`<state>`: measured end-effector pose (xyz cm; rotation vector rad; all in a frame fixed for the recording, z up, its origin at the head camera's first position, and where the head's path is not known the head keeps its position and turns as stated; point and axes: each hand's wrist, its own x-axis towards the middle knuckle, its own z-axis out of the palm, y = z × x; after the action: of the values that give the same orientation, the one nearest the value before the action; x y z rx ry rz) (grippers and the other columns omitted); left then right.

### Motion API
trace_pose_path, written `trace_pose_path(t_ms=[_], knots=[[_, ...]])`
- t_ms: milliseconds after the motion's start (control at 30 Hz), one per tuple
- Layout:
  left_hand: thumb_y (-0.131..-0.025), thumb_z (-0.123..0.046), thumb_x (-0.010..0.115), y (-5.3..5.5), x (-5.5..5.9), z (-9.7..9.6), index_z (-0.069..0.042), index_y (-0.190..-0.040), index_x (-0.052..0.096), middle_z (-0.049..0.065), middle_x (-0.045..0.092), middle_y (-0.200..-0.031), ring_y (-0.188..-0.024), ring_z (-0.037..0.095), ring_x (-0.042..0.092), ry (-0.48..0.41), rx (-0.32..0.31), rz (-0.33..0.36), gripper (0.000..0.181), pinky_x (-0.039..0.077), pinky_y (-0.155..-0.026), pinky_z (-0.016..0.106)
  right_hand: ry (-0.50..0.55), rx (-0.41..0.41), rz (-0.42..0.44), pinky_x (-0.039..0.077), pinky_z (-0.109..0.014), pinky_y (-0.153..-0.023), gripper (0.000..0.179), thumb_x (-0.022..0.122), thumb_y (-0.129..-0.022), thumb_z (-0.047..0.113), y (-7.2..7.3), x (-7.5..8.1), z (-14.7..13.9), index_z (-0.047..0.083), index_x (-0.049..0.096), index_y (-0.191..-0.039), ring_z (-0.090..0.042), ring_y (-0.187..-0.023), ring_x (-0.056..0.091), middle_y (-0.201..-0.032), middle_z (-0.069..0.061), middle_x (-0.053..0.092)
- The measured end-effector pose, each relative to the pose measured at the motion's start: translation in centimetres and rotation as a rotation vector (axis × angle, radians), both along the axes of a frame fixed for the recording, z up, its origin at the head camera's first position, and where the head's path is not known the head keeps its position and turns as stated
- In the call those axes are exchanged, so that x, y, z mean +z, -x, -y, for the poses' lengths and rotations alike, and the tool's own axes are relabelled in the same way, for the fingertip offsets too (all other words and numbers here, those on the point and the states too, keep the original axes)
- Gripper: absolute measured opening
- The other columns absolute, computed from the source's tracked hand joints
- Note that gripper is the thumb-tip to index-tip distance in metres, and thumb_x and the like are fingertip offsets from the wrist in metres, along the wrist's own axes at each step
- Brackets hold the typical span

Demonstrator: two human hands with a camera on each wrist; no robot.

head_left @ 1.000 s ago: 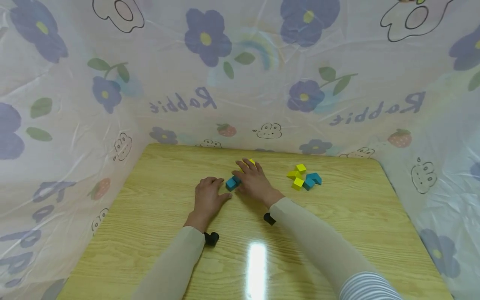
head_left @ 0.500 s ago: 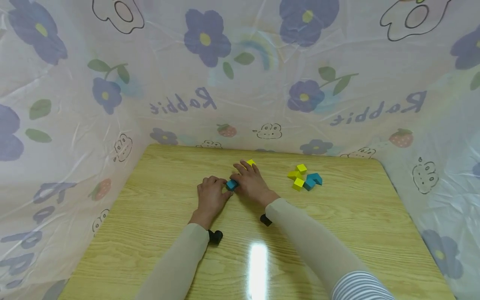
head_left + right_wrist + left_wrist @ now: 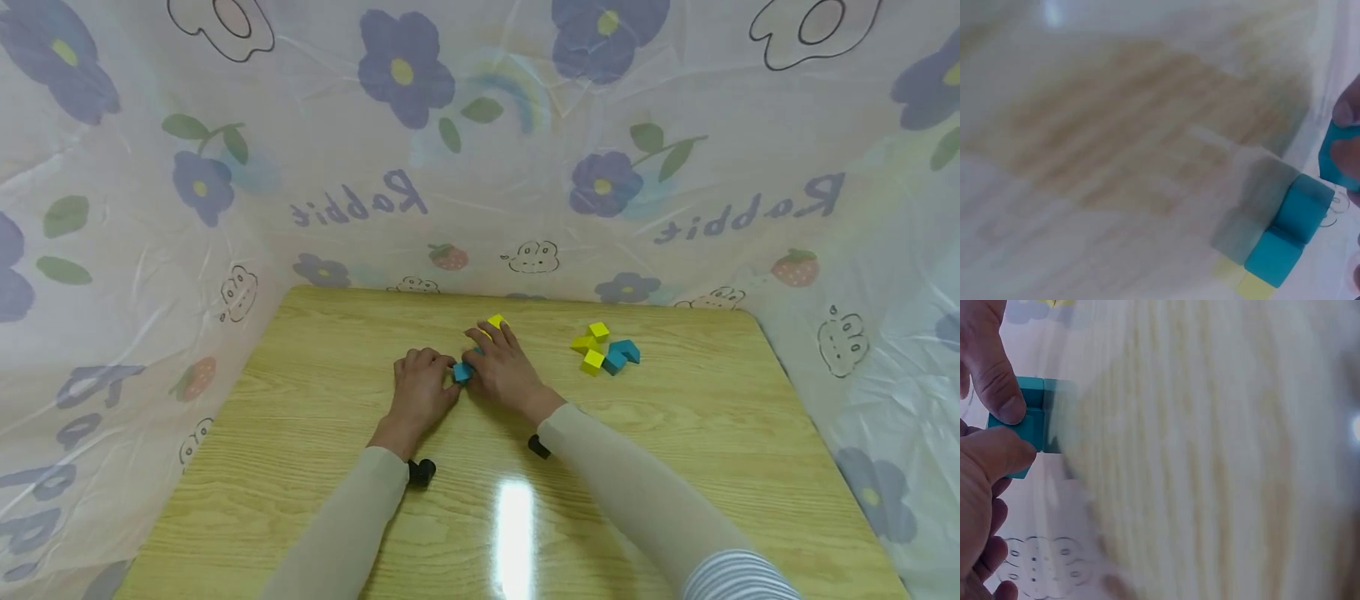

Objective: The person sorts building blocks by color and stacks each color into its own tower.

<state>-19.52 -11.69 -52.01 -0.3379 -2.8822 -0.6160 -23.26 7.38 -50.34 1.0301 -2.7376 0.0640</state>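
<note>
A small blue block (image 3: 461,372) lies between my two hands on the wooden table. My left hand (image 3: 422,390) pinches it from the left, its thumb (image 3: 1005,452) across the block's face in the left wrist view. From the other side my right hand (image 3: 506,371) holds the same block, its thumb laid on the blue face and its other fingers reaching forward. Two more blue blocks (image 3: 1289,228) stand side by side in the right wrist view, with a yellow block (image 3: 1255,287) against them. In the head view the right hand largely covers these, and a yellow top (image 3: 496,320) shows past its fingertips.
To the right of the hands sits a loose group of yellow blocks (image 3: 592,362) and blue blocks (image 3: 624,351). A printed cloth (image 3: 480,167) rises behind and at both sides of the table (image 3: 645,467).
The left hand has come slightly closer to the right and now grips the front blue block, which has turned and shifted a little. The right hand has stayed nearly in place.
</note>
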Motion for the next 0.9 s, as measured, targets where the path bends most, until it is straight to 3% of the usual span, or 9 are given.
trace_pose_path(t_ms=[167, 333, 500, 667, 900], knots=[[-0.093, -0.029, 0.077, -0.6, 0.9, -0.1, -0.012, -0.121, 0.071, 0.006, 0.064, -0.122, -0.118, 0.031, 0.052, 0.079, -0.095, -0.010, 0.033, 0.035, -0.111, 0.055, 0.033, -0.004, -0.024, 0.045, -0.053, -0.102, 0.027, 0.070, -0.098, 0.035, -1.5, 0.1, -0.5, 0.013, 0.065, -0.112, -0.036, -0.122, 0.052, -0.135, -0.011, 0.057], [-0.094, -0.033, 0.076, -1.7, 1.3, -0.3, -0.013, -0.123, 0.070, 0.005, 0.064, -0.123, -0.117, 0.029, 0.052, 0.158, -0.182, -0.002, 0.035, 0.038, -0.109, 0.054, 0.048, 0.038, -0.065, 0.042, -0.041, -0.080, 0.027, 0.066, -0.098, 0.035, -3.0, -0.4, -1.3, 0.010, 0.057, -0.104, -0.029, -0.094, 0.048, -0.102, -0.007, 0.054], [-0.093, -0.033, 0.077, -2.7, 1.1, -0.4, -0.014, -0.123, 0.071, 0.003, 0.064, -0.121, -0.117, 0.027, 0.051, 0.181, -0.246, 0.027, 0.036, 0.039, -0.107, 0.052, 0.054, 0.045, -0.063, 0.037, -0.036, -0.074, 0.025, 0.068, -0.095, 0.035, -4.5, -1.3, -2.1, 0.012, 0.056, -0.096, -0.025, -0.087, 0.046, -0.096, -0.005, 0.054], [-0.094, -0.034, 0.077, -3.4, 0.4, -0.4, -0.014, -0.123, 0.071, 0.002, 0.064, -0.122, -0.118, 0.027, 0.050, 0.156, -0.303, 0.080, 0.035, 0.038, -0.108, 0.051, 0.078, 0.018, 0.024, 0.033, -0.034, -0.075, 0.023, 0.069, -0.094, 0.033, -6.1, -1.7, -2.5, 0.012, 0.059, -0.097, -0.023, -0.086, 0.045, -0.098, -0.003, 0.056], [-0.092, -0.033, 0.079, -4.0, -0.3, -0.4, -0.014, -0.120, 0.072, 0.001, 0.064, -0.117, -0.113, 0.025, 0.051, 0.128, -0.341, 0.054, 0.034, 0.039, -0.105, 0.050, 0.084, -0.009, 0.069, 0.033, -0.034, -0.076, 0.024, 0.070, -0.092, 0.034, -7.3, -1.7, -2.9, 0.013, 0.061, -0.100, -0.022, -0.088, 0.046, -0.099, -0.002, 0.057]])
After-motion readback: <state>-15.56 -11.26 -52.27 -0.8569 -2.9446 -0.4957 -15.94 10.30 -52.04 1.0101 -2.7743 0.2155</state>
